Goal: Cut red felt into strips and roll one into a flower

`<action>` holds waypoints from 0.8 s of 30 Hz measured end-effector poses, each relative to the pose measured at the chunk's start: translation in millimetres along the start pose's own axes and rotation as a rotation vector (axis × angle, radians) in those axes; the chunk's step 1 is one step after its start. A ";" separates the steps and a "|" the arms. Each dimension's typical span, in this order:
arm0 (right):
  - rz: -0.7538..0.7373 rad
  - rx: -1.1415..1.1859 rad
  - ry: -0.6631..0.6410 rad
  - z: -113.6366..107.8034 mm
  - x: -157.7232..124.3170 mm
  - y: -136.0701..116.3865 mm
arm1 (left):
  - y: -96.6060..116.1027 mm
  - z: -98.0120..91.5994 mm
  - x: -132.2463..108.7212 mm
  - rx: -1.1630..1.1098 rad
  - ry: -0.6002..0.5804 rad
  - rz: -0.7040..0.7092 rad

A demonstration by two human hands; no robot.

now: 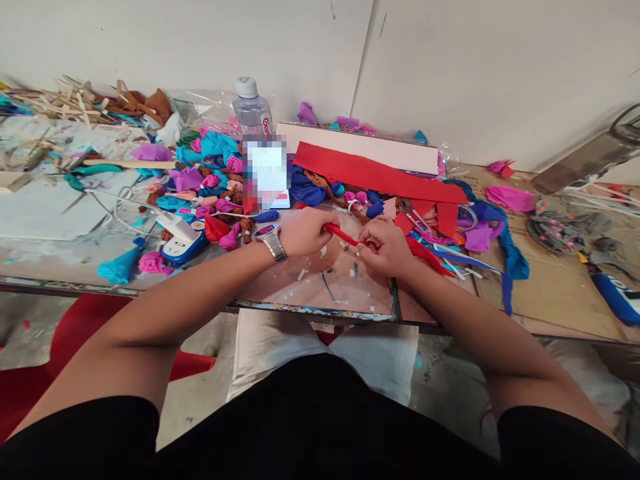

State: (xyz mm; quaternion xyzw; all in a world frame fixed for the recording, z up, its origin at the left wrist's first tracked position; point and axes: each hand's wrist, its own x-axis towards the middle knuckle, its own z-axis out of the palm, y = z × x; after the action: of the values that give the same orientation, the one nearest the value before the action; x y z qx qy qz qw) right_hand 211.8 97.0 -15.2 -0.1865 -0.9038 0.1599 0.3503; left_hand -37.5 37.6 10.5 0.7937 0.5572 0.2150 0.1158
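Between my two hands a narrow red fabric strip (342, 234) is stretched over the near part of the table. My left hand (306, 233), with a metal watch at the wrist, is closed on its left end. Fingers of my right hand (383, 245) pinch the other end, where the strip looks bunched; part of it is hidden by the fingers. A further red piece (430, 257) trails beyond my right wrist. Just behind my hands lie wide red fabric strips (375, 175) and pink-handled scissors (417, 220).
Several rolled fabric flowers (213, 180) crowd the table to the left, around a phone (267, 170) and a water bottle (253, 110). A power strip (184, 245) and teal-handled pliers (95, 175) lie further left. Blue strips (510, 247) and cardboard (550, 287) are at right.
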 end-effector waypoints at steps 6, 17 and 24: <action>0.001 0.029 0.076 -1.1 0.6 -1.1 | -4.9 0.5 9.9 -0.867 0.070 -0.272; 0.019 0.033 0.140 -4.4 4.0 -3.4 | -5.1 4.1 11.0 -1.004 0.178 -0.238; -0.007 0.029 0.044 -2.2 0.8 1.8 | -0.7 -1.7 3.1 -0.500 0.189 0.058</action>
State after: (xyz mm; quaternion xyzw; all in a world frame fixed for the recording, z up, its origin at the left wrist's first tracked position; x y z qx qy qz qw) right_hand 213.2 99.3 -13.9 -0.1817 -0.8942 0.1678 0.3732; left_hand -38.0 40.6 12.3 0.7326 0.4721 0.4221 0.2494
